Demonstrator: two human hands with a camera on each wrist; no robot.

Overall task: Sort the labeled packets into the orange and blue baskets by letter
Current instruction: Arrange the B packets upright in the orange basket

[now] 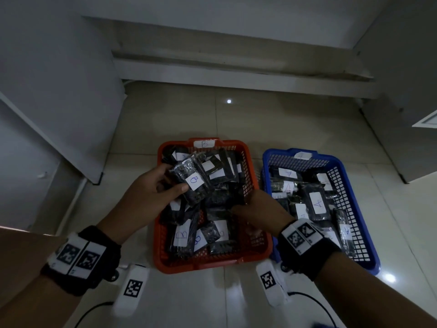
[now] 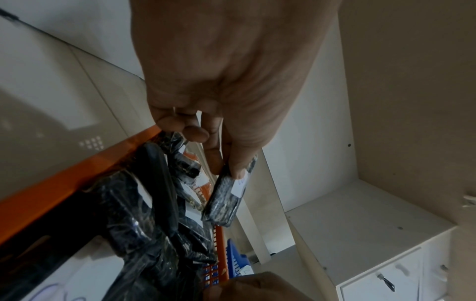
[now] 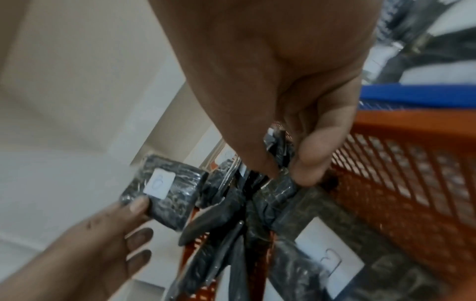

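Mostly done: both baskets hold many packets.
Left hand (image 1: pixel 151 190): holds a B packet (image 1: pixel 191 183) above the orange basket (image 1: pixel 248 166) (tagged B).
Right hand (image 1: pixel 262 209): pinches another packet (image 3: pixel 278 189) inside it.
Blue basket (image 1: pixel 350 185): A packets.

Floor (image 1: pixel 184 110): pale glossy tiles, a small bright light reflection on them well beyond the fingers.
Wall (image 1: pixel 236 10): plain white, far ahead, with a low ledge (image 1: pixel 236 67) along its foot.
Cabinets (image 2: pixel 381 224): white, with handled drawers.
Light: dim.
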